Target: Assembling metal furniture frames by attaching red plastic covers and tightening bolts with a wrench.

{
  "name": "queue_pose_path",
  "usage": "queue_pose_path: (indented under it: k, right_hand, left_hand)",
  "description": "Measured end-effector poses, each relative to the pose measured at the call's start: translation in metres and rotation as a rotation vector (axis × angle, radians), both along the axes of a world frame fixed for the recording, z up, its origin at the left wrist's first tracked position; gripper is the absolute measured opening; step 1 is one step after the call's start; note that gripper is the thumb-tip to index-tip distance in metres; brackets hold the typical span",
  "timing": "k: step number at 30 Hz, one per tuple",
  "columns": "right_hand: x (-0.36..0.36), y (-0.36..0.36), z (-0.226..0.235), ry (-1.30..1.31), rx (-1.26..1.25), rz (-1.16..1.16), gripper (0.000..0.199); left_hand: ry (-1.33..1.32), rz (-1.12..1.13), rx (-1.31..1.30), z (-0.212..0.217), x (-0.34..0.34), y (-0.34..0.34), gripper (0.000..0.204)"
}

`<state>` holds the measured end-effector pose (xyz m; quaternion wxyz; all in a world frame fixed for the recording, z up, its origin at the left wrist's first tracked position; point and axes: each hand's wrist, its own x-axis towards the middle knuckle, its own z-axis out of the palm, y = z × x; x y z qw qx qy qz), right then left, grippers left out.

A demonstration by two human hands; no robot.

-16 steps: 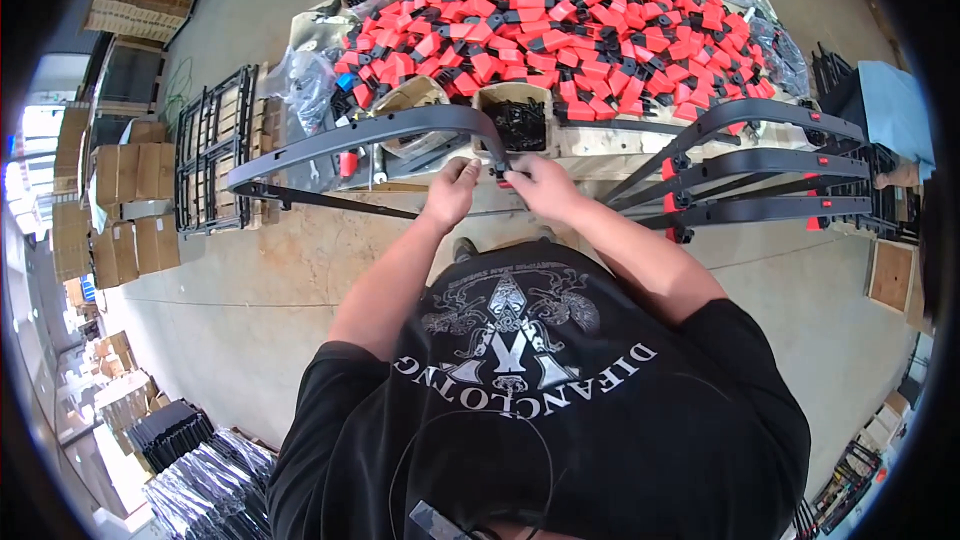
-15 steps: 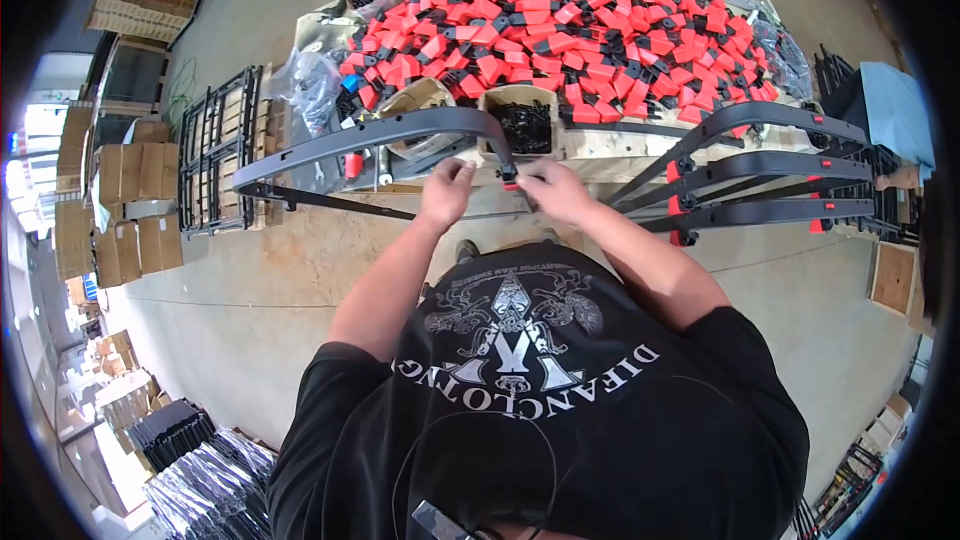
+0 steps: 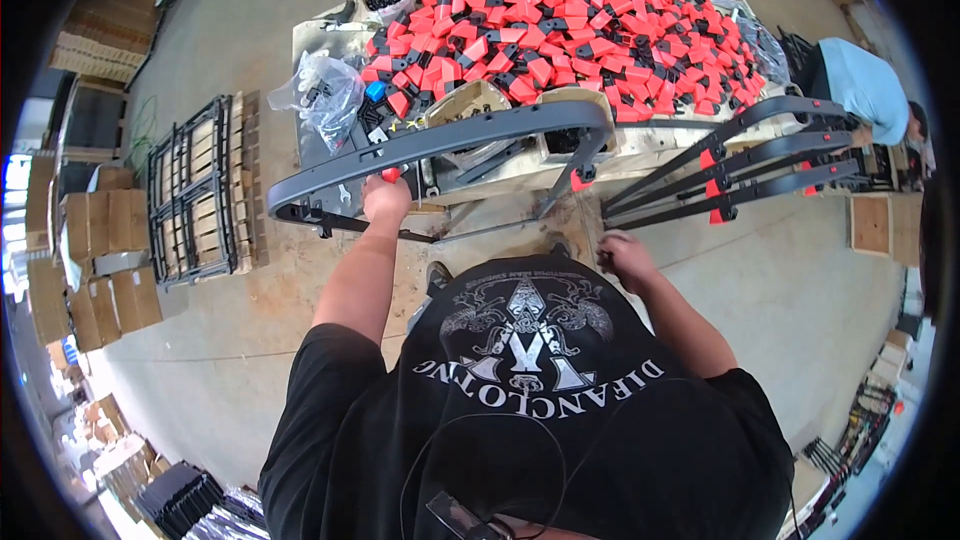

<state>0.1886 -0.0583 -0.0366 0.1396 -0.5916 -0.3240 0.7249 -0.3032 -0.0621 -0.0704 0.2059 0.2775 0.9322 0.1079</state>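
My left hand (image 3: 386, 202) reaches to the bench's near edge, its fingers closed around a red-ended object (image 3: 391, 174) whose kind I cannot make out. Just above it passes a curved black frame (image 3: 440, 142), which rests at the bench edge and hides part of what lies there. Near the frame's right end is a small red part (image 3: 580, 180). My right hand (image 3: 627, 258) hangs below that end, apart from the frame. Its fingers are curled; whatever they may hold is too small to name. Wrenches (image 3: 428, 180) lie near my left hand.
Red and black plastic pieces (image 3: 560, 35) are heaped on the bench. Tubs of small black parts (image 3: 570, 140) line its near edge. More black frames (image 3: 780, 150) stand at the right, by a person in light blue (image 3: 865, 90). A pallet with black frames (image 3: 200, 190) is at the left.
My hands have left the frame's right end. The left moved left to the red-ended object; the right drew back down and to the right. The view has shifted, and a person has come into sight.
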Motion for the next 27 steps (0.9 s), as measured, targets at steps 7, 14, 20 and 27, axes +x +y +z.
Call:
queue_pose_path:
  k: [7,14,20,27]
  right_hand:
    - [-0.209,-0.051,0.034,0.259,-0.074,-0.059,0.025]
    - [-0.355,-0.077,0.108,0.61,-0.256,-0.21,0.036]
    - [-0.368,-0.09,0.092,0.818,-0.339,-0.037,0.038]
    - [-0.393,-0.095,0.063,0.764,-0.355,-0.026,0.035]
  left_hand:
    - [-0.261,-0.447,0.579,0.083,0.013,-0.07,0.032]
    - [-0.18,-1.122,0.888,0.137,-0.024,-0.124,0.048]
    - [-0.224,-1.036,0.91,0.146,-0.067,-0.154,0.052]
    - [-0.237,-1.091,0.588,0.147,-0.089,-0.163,0.034]
